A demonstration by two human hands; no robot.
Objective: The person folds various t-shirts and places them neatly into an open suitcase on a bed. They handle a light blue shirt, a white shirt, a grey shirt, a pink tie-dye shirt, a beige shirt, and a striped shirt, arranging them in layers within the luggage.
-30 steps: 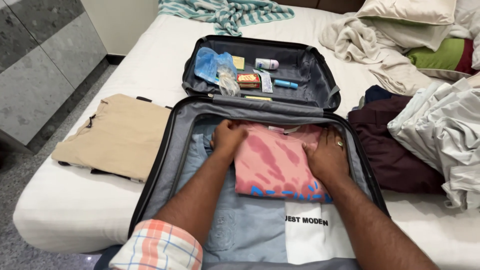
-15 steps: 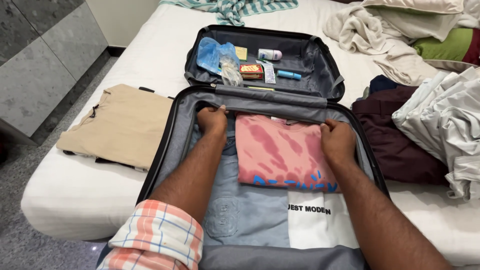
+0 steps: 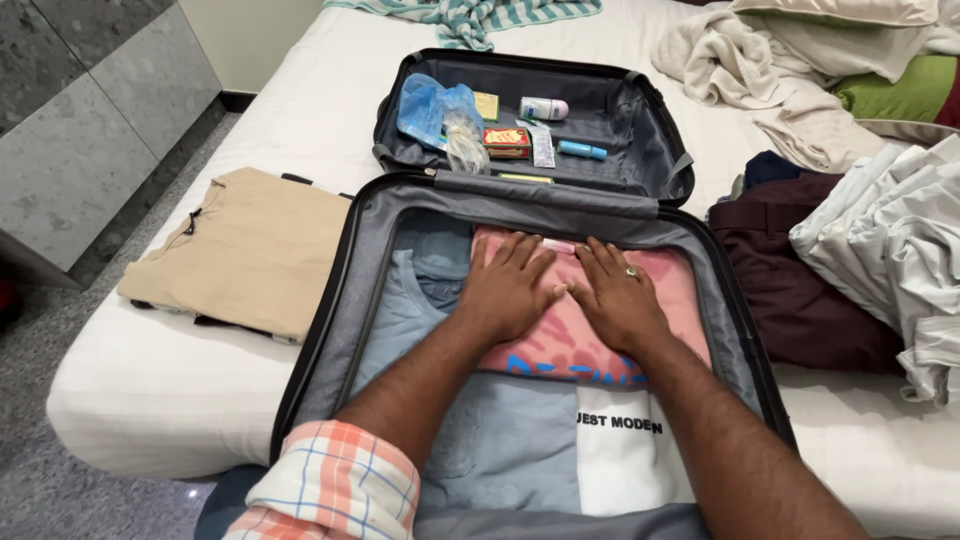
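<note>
While the folded pink T-shirt lies at the far end of the suitcase's near half, I press it flat with both palms. My left hand and right hand rest side by side on it, fingers spread and grasping nothing. Beneath it lie pale blue garments and a white printed shirt, already packed. The lid half holds toiletries and a blue plastic bag. A folded tan shirt and a maroon garment wait outside on the bed, so I judge the packing roughly half done.
</note>
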